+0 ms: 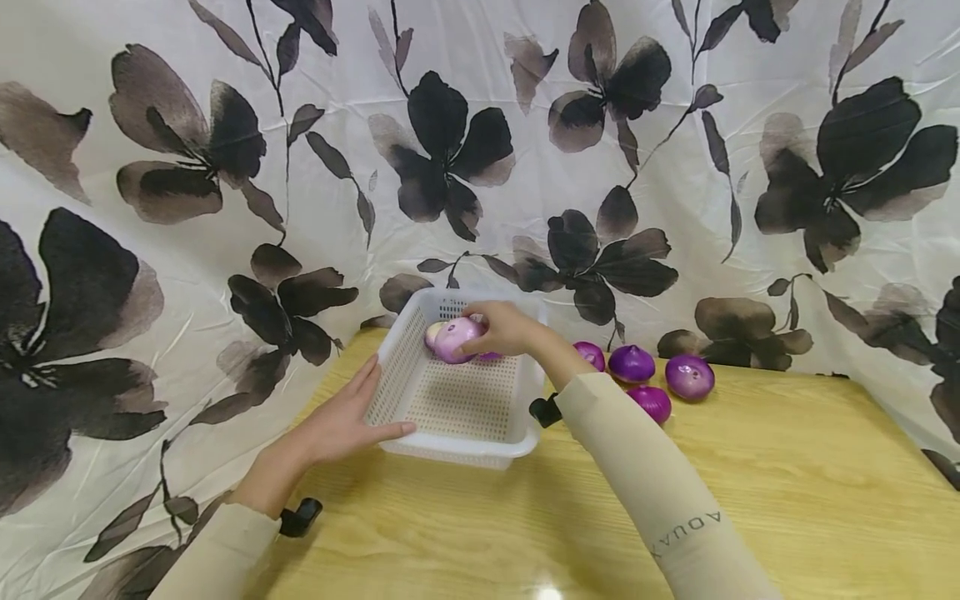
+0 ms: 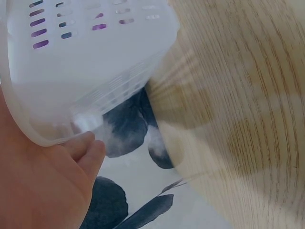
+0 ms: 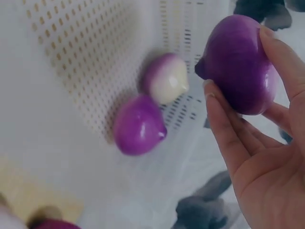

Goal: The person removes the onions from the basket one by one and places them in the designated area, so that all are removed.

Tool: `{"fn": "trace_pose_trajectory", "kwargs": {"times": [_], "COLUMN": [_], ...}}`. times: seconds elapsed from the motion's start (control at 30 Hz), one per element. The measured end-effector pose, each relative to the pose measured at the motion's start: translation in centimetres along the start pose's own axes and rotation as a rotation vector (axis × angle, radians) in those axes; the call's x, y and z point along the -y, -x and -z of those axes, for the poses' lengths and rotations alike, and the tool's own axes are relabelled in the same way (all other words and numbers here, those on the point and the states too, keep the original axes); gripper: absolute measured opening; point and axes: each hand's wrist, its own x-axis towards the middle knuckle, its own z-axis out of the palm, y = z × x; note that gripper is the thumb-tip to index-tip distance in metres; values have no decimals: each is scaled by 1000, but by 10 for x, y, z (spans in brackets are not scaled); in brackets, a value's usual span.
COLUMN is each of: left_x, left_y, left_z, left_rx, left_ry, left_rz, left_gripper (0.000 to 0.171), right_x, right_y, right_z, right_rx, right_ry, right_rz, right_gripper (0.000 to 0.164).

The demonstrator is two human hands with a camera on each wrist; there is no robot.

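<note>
Fingers [image 3: 224, 124] of the right hand [image 3: 267, 174] grip a purple onion [image 3: 240, 64] over the white basket [image 1: 457, 446], at the bench's [image 1: 787, 483] back-left corner. Left hand [image 1: 337, 429] rests straight-fingered against the basket. Two onions [image 3: 138, 126] inside; four more [image 1: 632, 365] along the back edge.

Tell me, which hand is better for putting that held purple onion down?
Probably the right hand: its fingers hold the purple onion over the white basket. The left hand holds no onion and touches the basket's side.
</note>
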Motion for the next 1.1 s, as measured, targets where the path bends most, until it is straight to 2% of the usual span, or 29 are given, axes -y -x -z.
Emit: {"fn": "trace_pose_trajectory", "kwargs": {"times": [0.23,0.4,0.5,1.1], "left_x": [0,-1,-2,-1], "left_y": [-2,-2,-2,-1], "left_z": [0,0,1,1], "left_rx": [3,3,6,5], "left_ry": [5,3,2,-3], "left_rz": [-5,-15,-7,-18], "left_gripper": [125,125,125,122], "right_x": [-1,-6,-10,-50], "right_y": [23,39,48,100], "right_z": [16,22,24,31], "right_rx": [-34,-96,-101,-93], "right_ry": [-44,-42,-66,-289], "right_rz": [3,41,42,-164], "right_gripper": [70,60,56,59]}}
